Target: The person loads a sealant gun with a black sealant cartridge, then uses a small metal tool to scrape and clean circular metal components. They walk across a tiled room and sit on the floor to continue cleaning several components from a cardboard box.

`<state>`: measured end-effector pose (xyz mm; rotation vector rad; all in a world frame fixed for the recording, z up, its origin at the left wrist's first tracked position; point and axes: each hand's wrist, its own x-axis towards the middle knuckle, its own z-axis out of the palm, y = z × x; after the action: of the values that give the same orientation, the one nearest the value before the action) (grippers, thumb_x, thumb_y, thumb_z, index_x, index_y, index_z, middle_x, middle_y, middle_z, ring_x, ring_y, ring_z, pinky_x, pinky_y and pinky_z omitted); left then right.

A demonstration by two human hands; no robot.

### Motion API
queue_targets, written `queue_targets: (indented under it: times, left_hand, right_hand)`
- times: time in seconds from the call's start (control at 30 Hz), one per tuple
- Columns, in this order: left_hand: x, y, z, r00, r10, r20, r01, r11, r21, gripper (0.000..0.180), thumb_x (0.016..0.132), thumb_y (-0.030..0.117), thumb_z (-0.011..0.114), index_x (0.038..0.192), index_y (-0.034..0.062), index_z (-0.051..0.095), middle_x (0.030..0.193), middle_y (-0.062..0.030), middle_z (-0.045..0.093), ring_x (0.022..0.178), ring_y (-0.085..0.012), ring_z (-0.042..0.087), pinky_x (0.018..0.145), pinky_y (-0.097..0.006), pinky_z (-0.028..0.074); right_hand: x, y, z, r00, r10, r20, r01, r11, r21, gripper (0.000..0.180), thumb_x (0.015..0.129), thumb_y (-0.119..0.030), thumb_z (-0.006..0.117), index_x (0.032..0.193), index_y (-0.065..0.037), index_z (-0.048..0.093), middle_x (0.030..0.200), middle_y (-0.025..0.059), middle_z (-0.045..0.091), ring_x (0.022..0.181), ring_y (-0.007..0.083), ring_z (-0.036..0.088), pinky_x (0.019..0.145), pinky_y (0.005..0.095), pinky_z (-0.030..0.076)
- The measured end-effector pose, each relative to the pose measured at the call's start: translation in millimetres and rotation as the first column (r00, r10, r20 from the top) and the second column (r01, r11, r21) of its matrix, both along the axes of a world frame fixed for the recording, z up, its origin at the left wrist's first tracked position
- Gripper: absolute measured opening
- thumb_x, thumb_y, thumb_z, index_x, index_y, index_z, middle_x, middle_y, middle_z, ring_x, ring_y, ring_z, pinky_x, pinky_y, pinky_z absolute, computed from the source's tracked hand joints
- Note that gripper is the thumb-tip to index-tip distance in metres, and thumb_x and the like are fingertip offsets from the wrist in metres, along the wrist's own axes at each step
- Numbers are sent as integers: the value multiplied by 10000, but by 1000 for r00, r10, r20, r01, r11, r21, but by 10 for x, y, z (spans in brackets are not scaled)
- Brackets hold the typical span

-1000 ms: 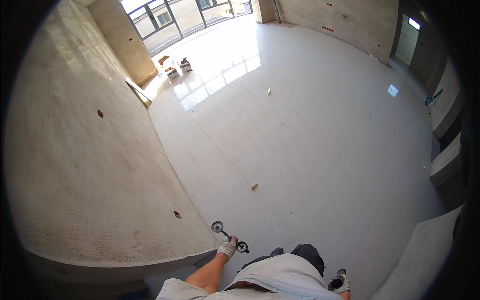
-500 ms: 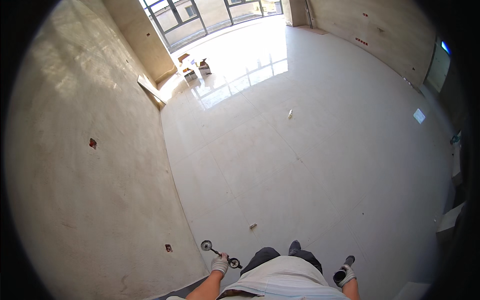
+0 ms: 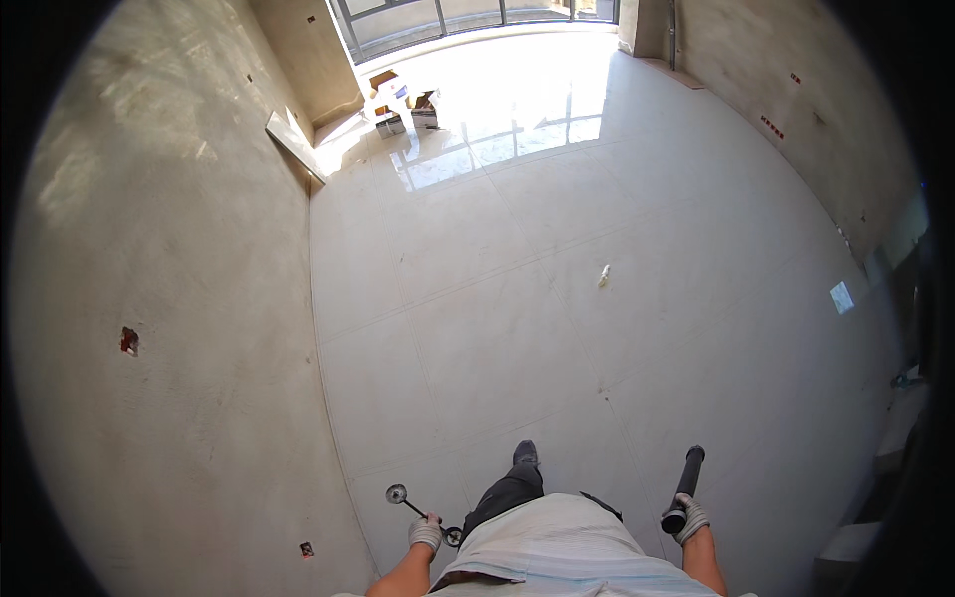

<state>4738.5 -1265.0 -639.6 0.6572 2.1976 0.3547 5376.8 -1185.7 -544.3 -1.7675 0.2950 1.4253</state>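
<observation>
My left hand (image 3: 425,532), in a pale glove, is closed round a dark rod with round ends (image 3: 397,494). One end is a greyish disc pointing away from me; the other is a dark ring beside my leg. On the other side of my body, my gloved right hand (image 3: 690,517) grips a black cylindrical tool (image 3: 688,476) near its thicker lower end. That tool tilts forward over the floor, and its exact kind is not plain. Both hands hang low at my sides, apart from each other. Neither tool appears to touch the floor.
Pale tiles cover the floor (image 3: 477,348). A bare plastered wall (image 3: 199,398) runs along my left. Open cardboard boxes (image 3: 388,117) and a leaning board (image 3: 293,149) are by the far window (image 3: 477,15). A small whitish object (image 3: 604,276) lies ahead; pale blocks (image 3: 900,428) line the right.
I have moved forward across the floor, with one foot now stepping out ahead. My right hand has swung the black tool so more of its length shows. Both grips remain.
</observation>
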Motion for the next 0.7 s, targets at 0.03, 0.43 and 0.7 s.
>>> queue_targets:
  times: [0.03, 0.43, 0.7]
  left_hand:
    - [-80, 391, 75, 1000, 18, 19, -19, 999, 30, 408, 1020, 378, 533, 979, 45, 765, 900, -193, 750, 850, -346, 718, 782, -449, 542]
    - [-729, 4824, 324, 980, 168, 104, -198, 835, 514, 433, 1083, 405, 519, 995, 21, 699, 787, -148, 669, 730, -218, 557, 737, -386, 490]
    - [-1175, 6470, 413, 956, 287, 56, -289, 900, 326, 394, 1074, 357, 541, 986, 6, 698, 853, -123, 703, 763, -189, 563, 758, -363, 498]
  right_hand:
    - [-97, 256, 29, 1000, -24, 8, 24, 999, -32, 337, 871, -242, 780, 1071, -60, 578, 820, 125, 618, 624, 315, 644, 562, 471, 603]
    - [-649, 3928, -249, 993, 24, -119, -60, 950, -308, 385, 817, -261, 810, 1089, -72, 614, 888, 115, 664, 733, 303, 677, 682, 487, 622]
    - [-1187, 7182, -139, 961, 227, -155, -259, 936, -238, 458, 830, -272, 788, 1163, -48, 566, 866, 172, 662, 678, 341, 678, 639, 505, 623]
